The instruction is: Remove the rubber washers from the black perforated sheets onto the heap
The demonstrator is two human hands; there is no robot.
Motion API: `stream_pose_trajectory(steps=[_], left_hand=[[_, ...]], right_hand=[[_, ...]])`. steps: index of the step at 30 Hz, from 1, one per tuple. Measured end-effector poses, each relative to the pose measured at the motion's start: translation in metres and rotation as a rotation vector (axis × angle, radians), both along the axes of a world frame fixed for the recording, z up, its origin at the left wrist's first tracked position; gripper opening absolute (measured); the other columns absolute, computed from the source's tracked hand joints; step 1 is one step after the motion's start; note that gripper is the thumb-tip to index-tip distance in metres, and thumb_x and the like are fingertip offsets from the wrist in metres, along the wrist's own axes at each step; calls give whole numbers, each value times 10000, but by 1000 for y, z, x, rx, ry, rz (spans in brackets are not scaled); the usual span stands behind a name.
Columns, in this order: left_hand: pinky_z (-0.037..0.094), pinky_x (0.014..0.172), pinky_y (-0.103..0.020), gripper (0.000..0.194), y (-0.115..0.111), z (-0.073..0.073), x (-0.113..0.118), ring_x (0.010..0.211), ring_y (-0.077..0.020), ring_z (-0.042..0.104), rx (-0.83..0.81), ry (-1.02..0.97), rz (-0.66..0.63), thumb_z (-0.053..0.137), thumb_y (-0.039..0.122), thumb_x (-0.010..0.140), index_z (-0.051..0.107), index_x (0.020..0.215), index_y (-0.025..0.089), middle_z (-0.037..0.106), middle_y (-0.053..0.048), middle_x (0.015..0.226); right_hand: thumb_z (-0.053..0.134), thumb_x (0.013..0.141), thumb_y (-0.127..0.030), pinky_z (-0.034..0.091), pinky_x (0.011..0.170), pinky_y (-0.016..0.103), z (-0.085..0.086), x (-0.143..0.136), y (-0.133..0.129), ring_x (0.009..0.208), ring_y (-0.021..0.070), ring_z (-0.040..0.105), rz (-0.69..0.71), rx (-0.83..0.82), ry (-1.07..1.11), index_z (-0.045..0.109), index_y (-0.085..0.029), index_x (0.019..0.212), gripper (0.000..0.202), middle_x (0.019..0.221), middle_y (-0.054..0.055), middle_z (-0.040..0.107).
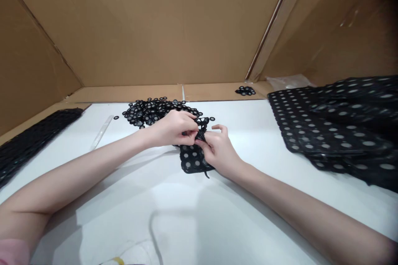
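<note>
In the middle of the white table, a small black rubber-like sheet point(192, 160) with rows of light round spots lies under my hands. My left hand point(177, 128) is closed, its thumb and fingertips pinching the sheet's crumpled far end. Close beside it, my right hand point(220, 149) grips the same bunched part between thumb and curled fingers, with one finger lifted away. A thin black strip sticks out at the near edge of the sheet. Just beyond my left hand spreads a heap of small black rings point(146, 112), partly hidden by that hand.
Large black spotted sheets point(311, 124) are piled at the right. A stack of black sheets point(37, 140) lies along the left edge, near a clear flat strip point(102, 132). A small ring cluster point(245, 90) sits at the back by the cardboard wall point(174, 25).
</note>
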State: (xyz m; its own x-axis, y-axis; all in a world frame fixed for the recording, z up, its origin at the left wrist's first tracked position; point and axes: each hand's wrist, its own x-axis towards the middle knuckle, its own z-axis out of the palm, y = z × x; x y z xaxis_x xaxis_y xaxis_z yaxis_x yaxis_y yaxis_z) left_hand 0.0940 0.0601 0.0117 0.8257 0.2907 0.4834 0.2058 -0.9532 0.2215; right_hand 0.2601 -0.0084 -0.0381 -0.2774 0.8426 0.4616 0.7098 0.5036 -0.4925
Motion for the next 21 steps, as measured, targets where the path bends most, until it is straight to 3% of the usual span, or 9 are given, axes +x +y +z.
stream_pose_trajectory(steps=[3,9,13,16,19,21], left_hand=[[507,921,-300,182,1,-9,1,484,-72,436,-74,-50,-53,504,166,749,558,575,165,495,42,505],[489,963,-315,150,-1,-16,0,463,-43,385,-237,-123,-11,527,172,738,567,596,143,476,63,517],[522,798,-258,145,-3,-18,1,478,-47,339,-314,-132,47,524,149,716,581,584,130,430,67,499],[459,605,-180,159,-3,-18,1,482,-48,365,-359,-142,91,513,135,709,574,564,120,442,59,491],[376,505,-155,159,-1,-17,-3,501,-59,446,-401,-118,108,519,147,735,623,622,109,525,35,515],[401,528,-158,194,2,-13,-6,541,-76,529,-414,-86,105,514,190,797,679,736,108,615,5,576]], right_hand=[[422,815,-156,286,891,421,-1,0,0,458,90,307,-21,16,3,274,-195,549,307,471,-55,410],[433,786,-132,290,878,414,-5,-1,2,459,89,295,-33,32,10,261,-194,540,307,478,-47,428],[435,788,-141,287,868,408,-5,-2,1,464,96,311,-38,16,20,277,-198,546,294,480,-51,408],[441,783,-142,283,880,416,-5,-1,1,473,98,310,-24,20,23,261,-199,531,314,482,-52,379],[456,794,-171,306,856,413,-5,0,1,476,100,295,-45,-20,56,229,-201,515,361,468,-52,352],[474,810,-225,332,813,399,-4,0,2,487,113,314,-79,-88,103,225,-205,508,392,444,-50,337]])
